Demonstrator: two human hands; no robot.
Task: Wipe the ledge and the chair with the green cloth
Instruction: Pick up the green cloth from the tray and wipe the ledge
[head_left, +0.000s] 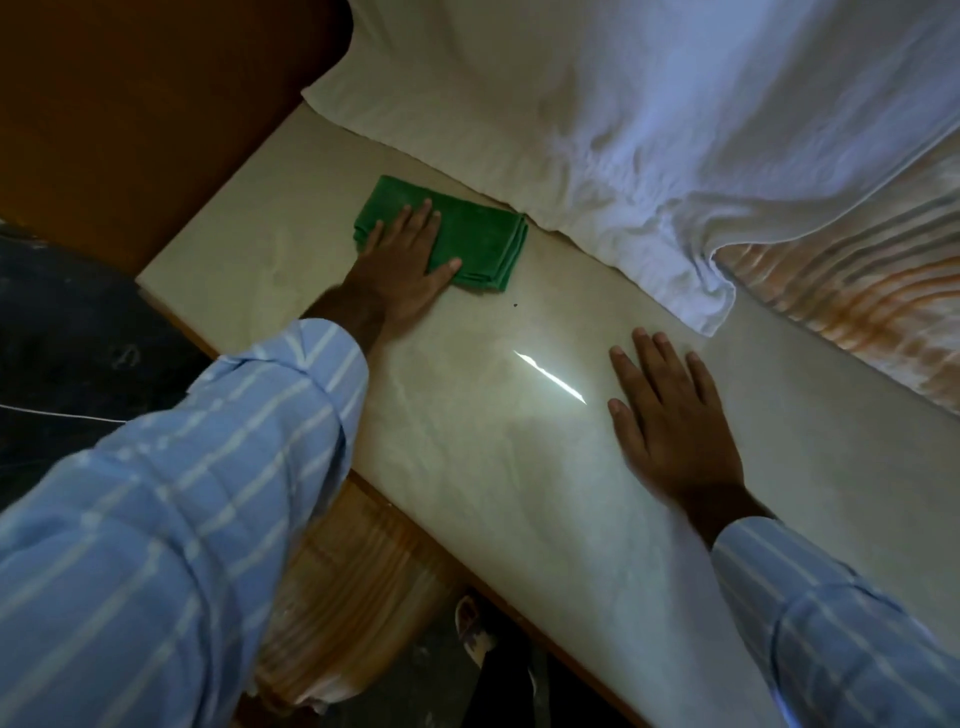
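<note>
Under the left hand (402, 260): folded green cloth (467, 234) on the ledge (467, 467).
Both hands lie flat, fingers spread; the right hand (670, 421) presses bare marble beside it.

The ledge (467, 467) is bare across the centre and lower right of the frame. A white sheet (649, 130) overhangs its far edge at upper right, touching the green cloth (478, 239). The left hand (405, 265) and right hand (670, 421) lie flat on the surface, well apart, with open marble between them.
</note>
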